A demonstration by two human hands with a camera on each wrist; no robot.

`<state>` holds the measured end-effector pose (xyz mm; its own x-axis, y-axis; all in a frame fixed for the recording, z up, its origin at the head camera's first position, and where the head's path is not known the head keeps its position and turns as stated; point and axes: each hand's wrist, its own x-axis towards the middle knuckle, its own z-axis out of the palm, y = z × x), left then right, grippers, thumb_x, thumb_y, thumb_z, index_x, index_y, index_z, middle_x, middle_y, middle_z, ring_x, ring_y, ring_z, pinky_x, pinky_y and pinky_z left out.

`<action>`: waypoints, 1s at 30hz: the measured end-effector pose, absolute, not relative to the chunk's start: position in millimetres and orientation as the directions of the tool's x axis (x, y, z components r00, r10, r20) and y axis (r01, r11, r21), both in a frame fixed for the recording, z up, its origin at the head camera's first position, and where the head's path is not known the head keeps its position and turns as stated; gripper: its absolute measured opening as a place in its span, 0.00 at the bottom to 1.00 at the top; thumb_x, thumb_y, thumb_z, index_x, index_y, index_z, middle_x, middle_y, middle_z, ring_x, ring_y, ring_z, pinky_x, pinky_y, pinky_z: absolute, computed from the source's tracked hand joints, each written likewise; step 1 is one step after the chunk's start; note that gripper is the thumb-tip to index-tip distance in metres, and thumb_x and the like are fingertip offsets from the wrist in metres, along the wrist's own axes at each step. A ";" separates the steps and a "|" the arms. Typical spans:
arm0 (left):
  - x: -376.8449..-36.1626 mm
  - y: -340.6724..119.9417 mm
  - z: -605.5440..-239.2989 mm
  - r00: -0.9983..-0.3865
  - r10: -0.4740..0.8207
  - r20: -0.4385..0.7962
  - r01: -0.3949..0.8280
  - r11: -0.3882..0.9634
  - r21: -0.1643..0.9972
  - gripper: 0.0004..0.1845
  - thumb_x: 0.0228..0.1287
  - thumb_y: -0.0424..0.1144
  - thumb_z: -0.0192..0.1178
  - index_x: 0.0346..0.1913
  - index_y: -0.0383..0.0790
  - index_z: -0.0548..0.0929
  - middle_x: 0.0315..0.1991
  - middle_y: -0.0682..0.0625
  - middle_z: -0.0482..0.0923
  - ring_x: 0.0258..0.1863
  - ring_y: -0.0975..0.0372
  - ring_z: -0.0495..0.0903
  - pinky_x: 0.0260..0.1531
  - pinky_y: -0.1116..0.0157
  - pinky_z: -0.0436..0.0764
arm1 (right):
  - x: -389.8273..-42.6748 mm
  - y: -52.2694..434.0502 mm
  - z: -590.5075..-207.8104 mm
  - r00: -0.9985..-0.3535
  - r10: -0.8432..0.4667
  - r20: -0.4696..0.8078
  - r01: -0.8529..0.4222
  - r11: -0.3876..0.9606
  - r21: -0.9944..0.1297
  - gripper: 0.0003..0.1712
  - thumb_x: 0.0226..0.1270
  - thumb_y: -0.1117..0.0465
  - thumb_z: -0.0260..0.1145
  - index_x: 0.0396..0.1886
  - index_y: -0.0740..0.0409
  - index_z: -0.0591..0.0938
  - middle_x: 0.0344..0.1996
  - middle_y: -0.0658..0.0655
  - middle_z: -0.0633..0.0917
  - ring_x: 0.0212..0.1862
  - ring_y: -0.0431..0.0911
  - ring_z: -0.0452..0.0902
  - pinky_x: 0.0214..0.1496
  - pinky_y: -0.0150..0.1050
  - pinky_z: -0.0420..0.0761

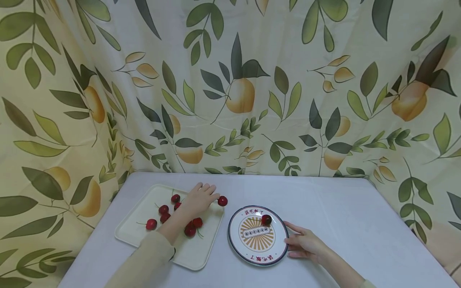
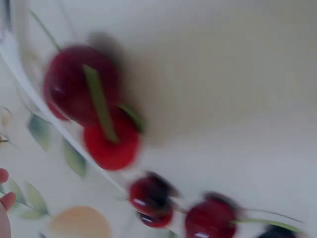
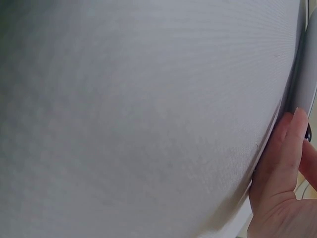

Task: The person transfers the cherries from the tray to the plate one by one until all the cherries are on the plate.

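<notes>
We can make out writing only on the round plate [image 1: 257,241], whose rim our right hand [image 1: 304,244] touches. Red characters arc along its far edge and again along its near edge, just beside our fingertips, but they are too small for us to read with any certainty. In the plate's middle a small band holds a row of tiny marks, also illegible to us. Nothing else we see carries writing.

a person's two bare hands: the left hand [image 1: 197,199] has a pale beige long sleeve [image 1: 144,262]; the right hand [image 1: 306,244] shows a beige cuff edge at five o'clock.
</notes>
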<state>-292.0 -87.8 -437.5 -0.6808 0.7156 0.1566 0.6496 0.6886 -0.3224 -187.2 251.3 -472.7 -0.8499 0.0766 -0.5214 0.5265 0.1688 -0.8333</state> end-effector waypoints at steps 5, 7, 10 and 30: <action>-285.4 -59.5 -434.5 -0.615 0.762 0.202 0.666 0.640 -0.384 0.14 0.61 0.35 0.54 0.48 0.55 0.74 0.47 0.53 0.69 0.45 0.60 0.68 0.51 0.59 0.67 | -187.7 251.7 -473.8 -0.850 0.076 -0.522 0.527 0.169 -0.833 0.39 0.54 0.70 0.64 0.67 0.53 0.62 0.34 0.60 0.70 0.26 0.45 0.76 0.30 0.40 0.81; -280.6 -47.8 -431.7 -0.606 0.771 0.197 0.669 0.627 -0.399 0.14 0.60 0.36 0.55 0.48 0.56 0.74 0.47 0.54 0.69 0.45 0.61 0.68 0.51 0.60 0.67 | -187.8 251.9 -474.1 -0.850 0.075 -0.521 0.526 0.169 -0.834 0.39 0.54 0.70 0.64 0.67 0.53 0.62 0.34 0.60 0.70 0.26 0.45 0.76 0.30 0.40 0.81; -272.1 -30.1 -427.1 -0.620 0.770 0.148 0.675 0.620 -0.400 0.16 0.61 0.37 0.56 0.51 0.57 0.73 0.50 0.55 0.69 0.49 0.61 0.67 0.54 0.60 0.66 | -187.7 252.1 -474.2 -0.850 0.074 -0.522 0.526 0.167 -0.834 0.39 0.54 0.70 0.64 0.67 0.53 0.63 0.34 0.60 0.70 0.26 0.45 0.76 0.30 0.40 0.81; -244.7 50.2 -453.6 -0.600 0.793 0.107 0.703 0.586 -0.403 0.18 0.61 0.54 0.54 0.54 0.60 0.71 0.54 0.58 0.67 0.54 0.66 0.66 0.57 0.62 0.65 | -186.7 252.5 -471.9 -0.854 0.050 -0.518 0.519 0.155 -0.840 0.39 0.55 0.70 0.63 0.67 0.53 0.62 0.35 0.59 0.70 0.27 0.45 0.75 0.31 0.41 0.81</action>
